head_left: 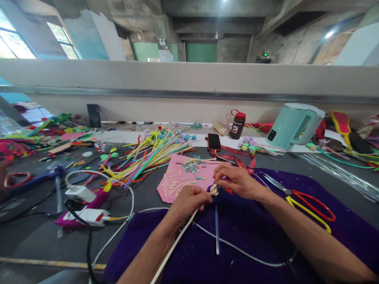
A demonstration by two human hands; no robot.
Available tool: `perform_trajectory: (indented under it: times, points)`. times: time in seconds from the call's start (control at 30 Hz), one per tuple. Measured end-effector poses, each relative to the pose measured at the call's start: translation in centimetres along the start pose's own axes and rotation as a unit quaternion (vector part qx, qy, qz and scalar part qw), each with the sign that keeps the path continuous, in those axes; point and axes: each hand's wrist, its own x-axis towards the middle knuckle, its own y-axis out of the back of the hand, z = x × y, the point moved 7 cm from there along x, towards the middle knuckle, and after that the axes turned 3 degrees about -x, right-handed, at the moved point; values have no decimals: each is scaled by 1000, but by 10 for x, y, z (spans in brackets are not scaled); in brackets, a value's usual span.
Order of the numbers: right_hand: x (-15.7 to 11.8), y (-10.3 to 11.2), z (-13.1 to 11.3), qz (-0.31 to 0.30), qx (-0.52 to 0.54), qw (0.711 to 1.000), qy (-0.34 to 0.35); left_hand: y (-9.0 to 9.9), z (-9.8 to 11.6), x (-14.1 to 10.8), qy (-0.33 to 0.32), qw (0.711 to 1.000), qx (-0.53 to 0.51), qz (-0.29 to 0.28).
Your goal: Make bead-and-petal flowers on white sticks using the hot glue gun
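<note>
My left hand [189, 202] pinches a long cream stem [174, 246], which looks like a pipe cleaner, just below its small cream flower-like head [214, 190]. The stem's free end runs down toward me over my left forearm. At the head, the fingers of my right hand [237, 180] are pinched together against its upper side; anything between those fingertips is too small to make out. Below the hands a translucent rod [217, 234] lies on dark purple cloth [251, 232]. Just beyond them is a pink sheet [168, 189] with short cream and coloured cut pieces.
Scissors [310, 207] lie open to the right. Behind are bundled colourful stems [160, 154], a phone [214, 142], a red-lidded bottle [237, 125] and a mint kettle [293, 126]. White plugs [85, 205] and cables spread left. A blurred hand [3, 173] shows at the left edge.
</note>
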Motion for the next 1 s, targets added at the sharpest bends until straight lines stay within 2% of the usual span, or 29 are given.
perform_trajectory:
  times: [1.0]
  points:
    - [-3, -15, 0, -63, -96, 993, 14, -1, 1, -1, 3, 1000, 30, -3]
